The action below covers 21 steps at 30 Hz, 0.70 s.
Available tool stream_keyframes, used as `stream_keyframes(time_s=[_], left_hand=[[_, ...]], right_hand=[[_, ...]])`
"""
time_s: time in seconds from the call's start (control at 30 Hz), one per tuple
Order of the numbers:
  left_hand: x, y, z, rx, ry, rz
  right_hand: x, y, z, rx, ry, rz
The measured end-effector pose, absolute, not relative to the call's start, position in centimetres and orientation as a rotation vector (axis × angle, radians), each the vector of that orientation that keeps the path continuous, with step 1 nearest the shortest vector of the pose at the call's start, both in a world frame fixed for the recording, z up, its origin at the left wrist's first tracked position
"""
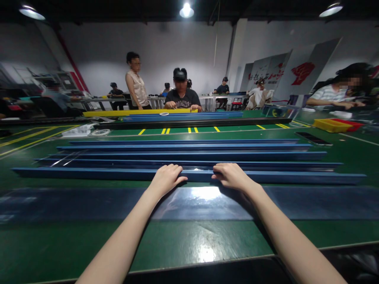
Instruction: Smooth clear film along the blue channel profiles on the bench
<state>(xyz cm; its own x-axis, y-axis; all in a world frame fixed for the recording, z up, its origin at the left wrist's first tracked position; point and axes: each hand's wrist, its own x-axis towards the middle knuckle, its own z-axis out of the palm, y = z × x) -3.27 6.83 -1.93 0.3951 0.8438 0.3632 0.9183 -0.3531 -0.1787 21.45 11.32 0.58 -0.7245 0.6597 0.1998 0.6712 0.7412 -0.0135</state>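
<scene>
Left hand [168, 179] and right hand [229, 174] both pinching the nearest blue rail [89, 172] near its middle, fingers curled over the top edge, thumbs on the near side, gap between hands. Clear strip [118, 203] lies flat on the green table [177, 240] on the near side of that rail, under the forearms. More blue rails [237, 155] run roughly parallel just behind. Phone [314, 138] farther back on the right. Past that, black bar [254, 122], then yellow bar [124, 113] with a seated co-worker [185, 96] behind, hands at it.
</scene>
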Motion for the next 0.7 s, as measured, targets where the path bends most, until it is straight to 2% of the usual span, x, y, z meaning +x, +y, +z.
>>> stream_keyframes(time_s=[0.7], left_hand=[[-3.6, 6.9, -1.9, -2.212, -1.541, -0.332]], right_hand=[[24.8, 12.5, 0.6, -1.358, -2.716, -0.075]])
